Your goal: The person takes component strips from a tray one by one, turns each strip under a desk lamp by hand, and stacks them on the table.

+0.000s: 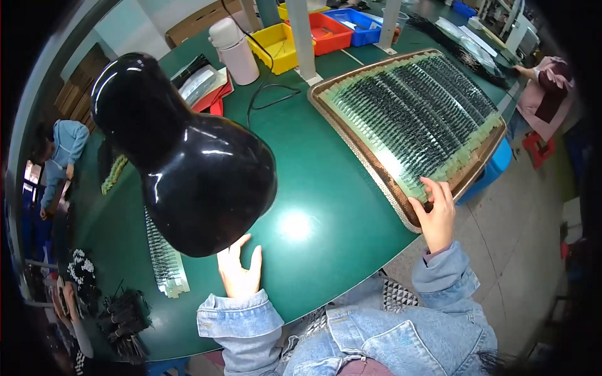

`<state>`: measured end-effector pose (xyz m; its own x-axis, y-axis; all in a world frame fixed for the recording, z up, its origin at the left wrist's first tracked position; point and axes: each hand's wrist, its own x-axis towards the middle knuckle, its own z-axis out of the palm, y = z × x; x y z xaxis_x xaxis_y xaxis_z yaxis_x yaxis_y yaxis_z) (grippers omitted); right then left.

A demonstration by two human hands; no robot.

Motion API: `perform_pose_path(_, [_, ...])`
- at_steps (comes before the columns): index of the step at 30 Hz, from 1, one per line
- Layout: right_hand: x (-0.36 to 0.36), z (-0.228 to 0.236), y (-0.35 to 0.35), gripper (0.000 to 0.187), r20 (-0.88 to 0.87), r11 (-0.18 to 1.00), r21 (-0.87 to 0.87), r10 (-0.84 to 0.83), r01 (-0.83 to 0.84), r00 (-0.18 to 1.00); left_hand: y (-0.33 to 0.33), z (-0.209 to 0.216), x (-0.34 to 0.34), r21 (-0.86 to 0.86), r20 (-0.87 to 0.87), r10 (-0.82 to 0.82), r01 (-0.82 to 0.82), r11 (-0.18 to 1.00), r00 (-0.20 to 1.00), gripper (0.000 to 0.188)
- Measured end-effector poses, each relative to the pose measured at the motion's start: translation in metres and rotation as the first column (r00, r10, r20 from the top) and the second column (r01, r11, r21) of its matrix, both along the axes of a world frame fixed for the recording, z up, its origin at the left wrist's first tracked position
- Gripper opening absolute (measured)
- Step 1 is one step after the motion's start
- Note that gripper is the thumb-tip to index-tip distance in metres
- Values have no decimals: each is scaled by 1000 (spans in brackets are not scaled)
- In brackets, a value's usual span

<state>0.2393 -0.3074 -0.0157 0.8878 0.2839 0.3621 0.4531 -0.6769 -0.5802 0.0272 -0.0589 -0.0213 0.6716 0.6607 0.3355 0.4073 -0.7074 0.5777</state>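
Observation:
My left hand [240,271] rests at the green tabletop beneath a glossy black lamp head. Its thumb and fingers are apart, with some fingertips hidden by the lamp, and nothing shows in it. On the right, my right hand [437,218] is at the near corner of a brown rimmed tray [370,178]. Its thumb and forefinger close on the end of a pale green strip. Rows of such strips [411,106], set with many small dark pieces, cover the tray. Similar strips [164,260] lie left of my left hand, partly behind the lamp.
The black lamp [210,182] blocks much of the left side. Behind it stand a pink flask [235,53], a cable, and yellow [276,47], red [323,32] and blue [353,26] bins. Dark bundles [124,319] lie at near left. Other people work at both sides.

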Motion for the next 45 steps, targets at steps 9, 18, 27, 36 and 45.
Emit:
perform_pose_path(9, [-3,-5,10,38,-19,993,111,36,-34,999,-5,7,0,-28,-25,9,-9,1000,1000,27])
perform_pose_path(18, [13,-4,-2,17,-313,847,532,189,7,931,-3,3,-1,-44,-21,-30,29,999,999,27])
perform_pose_path(27, [-2,46,-12,20,-456,607,791,504,75,733,14,-2,-15,-819,517,82,464,337,852,57])
perform_pose_path(36, [-2,30,48,11,-527,624,734,772,-267,355,23,19,-33,-788,616,517,461,408,594,35])
perform_pose_path(45, [-15,26,124,18,-429,456,889,812,29,397,31,23,-50,-726,686,628,291,623,366,25])
